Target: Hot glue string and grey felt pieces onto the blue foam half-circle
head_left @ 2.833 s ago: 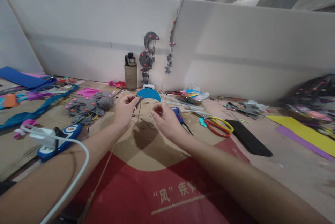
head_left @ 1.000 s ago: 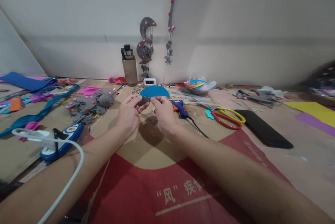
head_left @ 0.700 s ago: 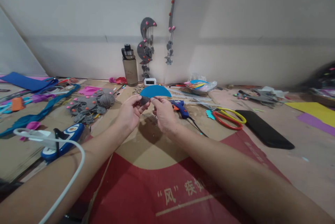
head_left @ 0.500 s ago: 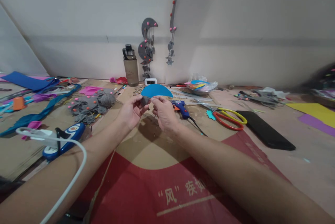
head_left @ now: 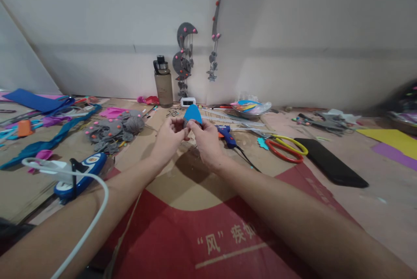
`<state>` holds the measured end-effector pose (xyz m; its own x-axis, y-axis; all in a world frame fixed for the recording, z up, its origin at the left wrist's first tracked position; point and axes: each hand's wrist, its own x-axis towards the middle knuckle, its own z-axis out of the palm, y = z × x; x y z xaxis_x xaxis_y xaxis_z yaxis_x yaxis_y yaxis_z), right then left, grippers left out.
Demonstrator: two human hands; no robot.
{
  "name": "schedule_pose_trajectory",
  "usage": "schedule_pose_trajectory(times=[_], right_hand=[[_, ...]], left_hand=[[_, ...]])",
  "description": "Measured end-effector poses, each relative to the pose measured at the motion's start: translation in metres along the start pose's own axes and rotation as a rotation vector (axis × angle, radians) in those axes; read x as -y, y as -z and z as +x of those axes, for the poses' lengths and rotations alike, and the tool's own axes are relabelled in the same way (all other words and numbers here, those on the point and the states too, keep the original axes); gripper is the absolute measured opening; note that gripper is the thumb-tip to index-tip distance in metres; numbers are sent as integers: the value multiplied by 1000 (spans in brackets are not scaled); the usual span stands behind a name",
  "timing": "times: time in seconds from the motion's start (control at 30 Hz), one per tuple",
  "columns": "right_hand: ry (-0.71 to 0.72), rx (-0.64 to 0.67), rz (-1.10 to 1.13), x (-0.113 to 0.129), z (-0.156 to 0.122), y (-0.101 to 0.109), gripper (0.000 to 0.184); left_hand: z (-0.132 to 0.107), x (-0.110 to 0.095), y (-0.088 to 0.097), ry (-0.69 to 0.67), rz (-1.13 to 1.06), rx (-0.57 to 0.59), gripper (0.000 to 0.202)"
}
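Cardboard (head_left: 182, 203), printed red in front, spreads beneath the blue glue gun (head_left: 230, 138). Scissors (head_left: 286, 151) with red and yellow handles lie just right of the glue gun, and a capped bottle (head_left: 163, 88) stands behind it, to the left. Near the glue gun's left side, the right hand (head_left: 207, 143) is nearly closed, thumb and fingers pinching a rounded blue piece (head_left: 193, 113); farther left, the left hand (head_left: 167, 141) is curled, its fingertips gathered at that piece's lower edge, where dark grey shows.
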<state>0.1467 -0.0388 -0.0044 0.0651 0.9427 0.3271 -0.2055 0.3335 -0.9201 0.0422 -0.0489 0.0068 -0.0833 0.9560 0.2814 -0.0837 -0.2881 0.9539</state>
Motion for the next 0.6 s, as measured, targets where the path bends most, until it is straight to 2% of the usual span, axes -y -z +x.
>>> schedule_pose_trajectory(times=[0.1, 0.2, 0.43, 0.6], right_hand=[[84, 75, -132, 0, -1, 1, 19], [134, 106, -219, 2, -5, 0, 20], [155, 5, -252, -7, -2, 3, 15], [132, -27, -237, -10, 2, 7, 20]], left_hand=[[0, -2, 4, -34, 200, -2, 17], [3, 0, 10, -32, 276, -25, 11], [8, 3, 10, 94, 0, -59, 16], [8, 1, 10, 107, 16, -23, 13]])
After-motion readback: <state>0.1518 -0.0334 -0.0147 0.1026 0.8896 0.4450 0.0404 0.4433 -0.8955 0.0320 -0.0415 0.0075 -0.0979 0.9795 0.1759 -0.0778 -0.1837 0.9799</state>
